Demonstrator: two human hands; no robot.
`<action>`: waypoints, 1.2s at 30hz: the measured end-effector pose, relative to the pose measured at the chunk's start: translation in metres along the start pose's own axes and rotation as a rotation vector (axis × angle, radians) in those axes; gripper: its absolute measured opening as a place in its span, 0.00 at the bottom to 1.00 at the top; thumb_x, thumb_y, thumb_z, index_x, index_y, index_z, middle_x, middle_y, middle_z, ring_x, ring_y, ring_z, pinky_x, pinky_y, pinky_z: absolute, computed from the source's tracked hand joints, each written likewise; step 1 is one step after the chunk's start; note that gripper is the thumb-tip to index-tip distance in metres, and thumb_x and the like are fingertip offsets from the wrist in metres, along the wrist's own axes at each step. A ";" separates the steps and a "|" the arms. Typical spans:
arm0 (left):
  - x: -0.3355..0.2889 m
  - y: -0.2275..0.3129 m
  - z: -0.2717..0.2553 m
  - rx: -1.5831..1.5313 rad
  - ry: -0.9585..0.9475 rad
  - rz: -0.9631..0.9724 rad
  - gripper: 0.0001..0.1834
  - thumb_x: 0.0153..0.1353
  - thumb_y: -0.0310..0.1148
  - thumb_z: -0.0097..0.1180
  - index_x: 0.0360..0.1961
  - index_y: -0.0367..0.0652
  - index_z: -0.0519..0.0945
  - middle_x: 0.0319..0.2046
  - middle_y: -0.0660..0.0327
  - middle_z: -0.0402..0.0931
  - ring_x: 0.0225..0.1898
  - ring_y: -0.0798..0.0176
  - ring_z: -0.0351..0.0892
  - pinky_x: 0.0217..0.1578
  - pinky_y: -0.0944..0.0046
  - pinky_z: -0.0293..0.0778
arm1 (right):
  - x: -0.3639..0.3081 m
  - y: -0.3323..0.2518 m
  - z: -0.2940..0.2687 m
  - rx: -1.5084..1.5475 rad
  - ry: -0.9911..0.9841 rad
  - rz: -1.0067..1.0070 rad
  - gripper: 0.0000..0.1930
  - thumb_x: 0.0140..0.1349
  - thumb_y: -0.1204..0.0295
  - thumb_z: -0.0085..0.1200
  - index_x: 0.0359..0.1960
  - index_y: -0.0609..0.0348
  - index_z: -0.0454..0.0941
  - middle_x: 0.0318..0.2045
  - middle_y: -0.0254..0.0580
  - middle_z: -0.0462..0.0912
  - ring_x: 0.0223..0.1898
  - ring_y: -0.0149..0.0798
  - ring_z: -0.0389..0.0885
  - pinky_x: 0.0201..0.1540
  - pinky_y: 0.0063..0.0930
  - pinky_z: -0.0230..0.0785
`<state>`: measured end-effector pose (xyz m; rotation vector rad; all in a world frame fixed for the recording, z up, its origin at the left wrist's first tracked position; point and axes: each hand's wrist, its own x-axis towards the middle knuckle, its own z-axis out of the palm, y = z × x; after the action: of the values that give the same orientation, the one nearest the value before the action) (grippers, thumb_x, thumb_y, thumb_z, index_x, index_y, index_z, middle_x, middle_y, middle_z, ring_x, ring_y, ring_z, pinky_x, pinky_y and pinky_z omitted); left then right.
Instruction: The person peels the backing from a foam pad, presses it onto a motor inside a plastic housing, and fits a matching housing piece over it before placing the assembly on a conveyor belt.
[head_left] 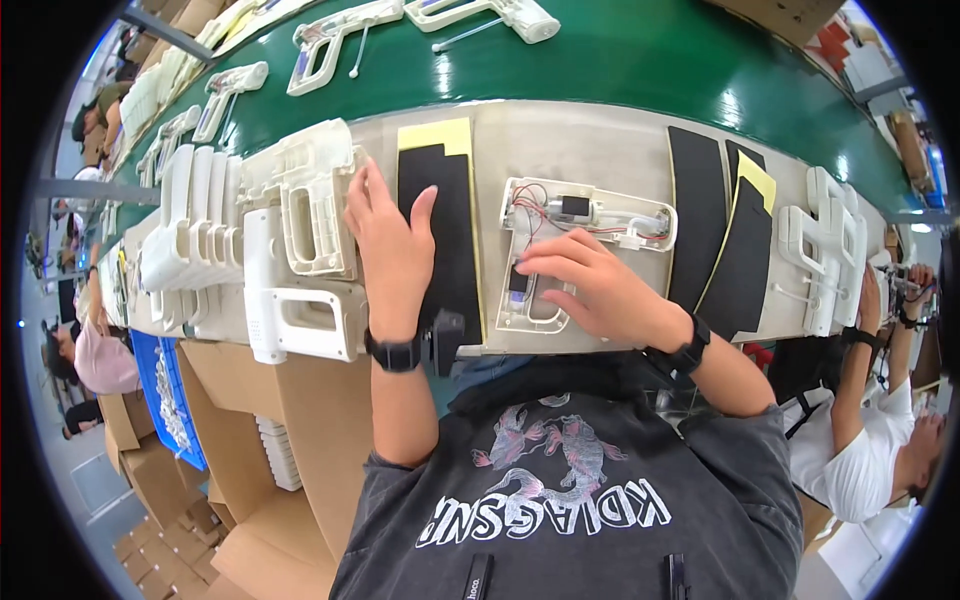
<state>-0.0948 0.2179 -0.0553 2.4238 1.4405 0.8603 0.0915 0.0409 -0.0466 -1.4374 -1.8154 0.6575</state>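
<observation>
The grey table (580, 140) carries everything. At left, the left hand (392, 245) has its fingers spread wide beside stacked white shells (300, 185); I can't tell whether they touch. The open gun-shaped shell (590, 222) lies mid-table, the right hand (605, 285) over its handle, thumb and forefinger apart. It looks light, stiff and slightly slippery; its outer rim seems the safest hold. Inside sit a small motor (575, 206) and thin red wires (530, 205), likely fragile.
</observation>
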 end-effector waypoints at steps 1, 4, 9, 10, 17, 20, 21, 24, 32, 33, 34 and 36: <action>-0.002 0.003 -0.006 -0.001 -0.004 0.006 0.32 0.66 0.37 0.64 0.66 0.32 0.69 0.61 0.43 0.71 0.63 0.44 0.71 0.62 0.51 0.69 | -0.008 0.001 -0.007 0.000 0.006 0.004 0.25 0.54 0.83 0.63 0.56 0.56 0.77 0.52 0.41 0.80 0.55 0.49 0.74 0.60 0.40 0.68; -0.020 0.007 -0.058 -0.212 -0.228 -0.046 0.25 0.66 0.39 0.63 0.62 0.43 0.77 0.65 0.48 0.67 0.67 0.42 0.64 0.67 0.48 0.62 | -0.034 -0.002 -0.028 -0.014 0.104 0.087 0.18 0.56 0.85 0.60 0.49 0.57 0.82 0.49 0.44 0.82 0.49 0.49 0.81 0.54 0.37 0.74; -0.019 -0.040 -0.109 0.191 -0.044 -0.067 0.34 0.62 0.43 0.66 0.66 0.40 0.71 0.67 0.45 0.65 0.69 0.39 0.61 0.68 0.43 0.56 | -0.071 -0.005 -0.049 -0.017 0.268 0.348 0.12 0.61 0.87 0.56 0.45 0.64 0.83 0.43 0.45 0.83 0.43 0.39 0.83 0.46 0.26 0.74; -0.015 -0.054 -0.104 0.251 -0.084 -0.078 0.38 0.62 0.46 0.66 0.68 0.39 0.67 0.68 0.43 0.63 0.69 0.38 0.59 0.68 0.42 0.56 | -0.071 -0.010 -0.053 0.009 0.289 0.350 0.11 0.61 0.87 0.56 0.44 0.65 0.83 0.42 0.44 0.83 0.42 0.37 0.82 0.45 0.25 0.73; 0.012 -0.093 -0.092 0.331 -0.273 -0.209 0.56 0.57 0.64 0.64 0.73 0.35 0.56 0.69 0.41 0.58 0.70 0.34 0.55 0.66 0.34 0.55 | -0.059 -0.005 -0.052 -0.010 0.292 0.274 0.10 0.62 0.86 0.56 0.44 0.64 0.82 0.41 0.43 0.83 0.38 0.36 0.80 0.41 0.25 0.72; 0.022 -0.082 -0.083 0.264 -0.333 -0.206 0.60 0.55 0.69 0.63 0.73 0.34 0.54 0.69 0.39 0.59 0.70 0.34 0.56 0.66 0.35 0.55 | -0.059 -0.004 -0.058 -0.017 0.309 0.274 0.10 0.63 0.86 0.56 0.44 0.64 0.82 0.41 0.43 0.83 0.38 0.37 0.80 0.41 0.26 0.72; 0.024 -0.079 -0.080 0.251 -0.348 -0.215 0.60 0.55 0.69 0.62 0.73 0.34 0.54 0.68 0.39 0.61 0.70 0.34 0.56 0.66 0.35 0.56 | -0.059 -0.004 -0.058 -0.020 0.307 0.274 0.10 0.63 0.86 0.56 0.44 0.64 0.82 0.41 0.43 0.83 0.38 0.37 0.80 0.42 0.26 0.72; 0.027 -0.076 -0.074 0.193 -0.329 -0.202 0.62 0.55 0.69 0.62 0.74 0.33 0.51 0.65 0.37 0.64 0.67 0.32 0.60 0.66 0.37 0.57 | -0.060 -0.004 -0.059 -0.019 0.315 0.272 0.10 0.63 0.86 0.56 0.44 0.65 0.82 0.41 0.43 0.83 0.38 0.37 0.80 0.42 0.25 0.72; 0.034 -0.045 -0.079 -0.106 -0.138 -0.154 0.47 0.56 0.39 0.68 0.69 0.29 0.55 0.62 0.34 0.65 0.66 0.36 0.64 0.67 0.46 0.60 | -0.057 -0.008 -0.061 -0.029 0.353 0.258 0.11 0.61 0.86 0.57 0.45 0.64 0.82 0.41 0.43 0.83 0.37 0.37 0.79 0.42 0.26 0.71; 0.031 -0.030 -0.089 -0.179 -0.135 -0.131 0.46 0.58 0.38 0.67 0.69 0.29 0.55 0.62 0.37 0.65 0.65 0.40 0.65 0.67 0.48 0.60 | -0.055 -0.009 -0.063 -0.013 0.393 0.227 0.13 0.61 0.86 0.57 0.47 0.65 0.81 0.41 0.44 0.83 0.37 0.37 0.78 0.43 0.26 0.71; 0.029 -0.023 -0.100 -0.302 -0.147 -0.077 0.44 0.59 0.36 0.66 0.69 0.30 0.55 0.62 0.40 0.65 0.64 0.46 0.67 0.65 0.52 0.64 | -0.051 -0.010 -0.065 -0.004 0.431 0.198 0.14 0.61 0.85 0.57 0.49 0.65 0.80 0.42 0.44 0.84 0.37 0.38 0.78 0.44 0.27 0.71; 0.013 0.024 -0.126 -0.986 -0.270 -0.290 0.45 0.58 0.38 0.65 0.70 0.30 0.56 0.63 0.39 0.64 0.61 0.48 0.72 0.60 0.54 0.71 | -0.040 -0.012 -0.072 -0.041 0.488 0.229 0.17 0.60 0.84 0.59 0.52 0.66 0.78 0.43 0.44 0.84 0.38 0.39 0.77 0.48 0.30 0.71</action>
<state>-0.1442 0.2009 0.0631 1.4784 0.8996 0.8456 0.1459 -0.0034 -0.0028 -1.6757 -1.3053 0.3364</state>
